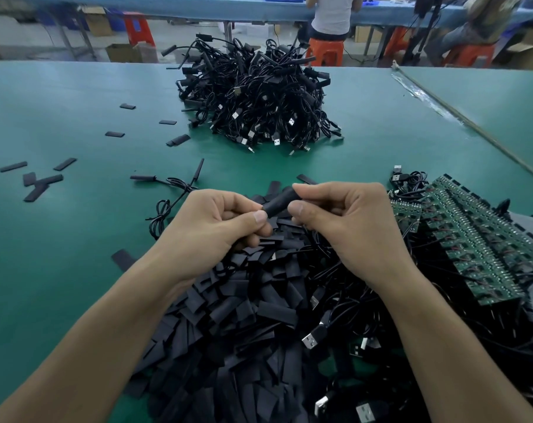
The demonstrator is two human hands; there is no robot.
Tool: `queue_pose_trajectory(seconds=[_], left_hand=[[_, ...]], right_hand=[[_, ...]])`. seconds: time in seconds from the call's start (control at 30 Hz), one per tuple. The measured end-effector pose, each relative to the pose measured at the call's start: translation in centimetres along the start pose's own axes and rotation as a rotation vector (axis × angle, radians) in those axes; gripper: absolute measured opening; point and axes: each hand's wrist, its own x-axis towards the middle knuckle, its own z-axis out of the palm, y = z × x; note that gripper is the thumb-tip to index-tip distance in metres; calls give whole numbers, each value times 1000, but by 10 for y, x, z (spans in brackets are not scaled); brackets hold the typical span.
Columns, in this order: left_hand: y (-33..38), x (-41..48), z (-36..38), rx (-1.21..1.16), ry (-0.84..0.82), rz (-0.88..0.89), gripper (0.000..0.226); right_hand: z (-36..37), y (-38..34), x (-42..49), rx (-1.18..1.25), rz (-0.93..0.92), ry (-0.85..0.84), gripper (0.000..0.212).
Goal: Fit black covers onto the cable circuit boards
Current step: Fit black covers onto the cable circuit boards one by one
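Left hand (216,230) and right hand (347,221) each pinch one end of black cover (279,202) above loose cover pile (228,331) at tabletop (76,239) near edge; circuit boards (473,239) toward right edge.

Green table (76,227) mostly open at left — cover heap (228,325), cable pile (256,96), circuit boards (473,239) crowd elsewhere.

Two hands, a left hand (210,227) and a right hand (350,227), share one black cover (279,203). The green table (76,239) bears one heap of covered cables (253,96), one heap of loose covers (228,315), one stack of circuit boards (473,239) and about nine stray covers (50,179).
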Motion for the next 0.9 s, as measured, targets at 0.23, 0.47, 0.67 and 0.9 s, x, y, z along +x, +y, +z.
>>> queue_pose_trajectory(seconds=[0.23,0.47,0.67,0.9], left_hand=[[-2,0,-1,68,-56,75,5],[-9,2,3,252,-47,178,16],[-14,7,-1,311,-12,235,15],[-17,10,-11,500,73,303,19]], right_hand=[[-3,-2,0,85,22,-9,14],[-7,0,2,42,25,65,14],[-9,-2,2,-29,38,-24,17],[-8,-3,0,-144,38,80,11]])
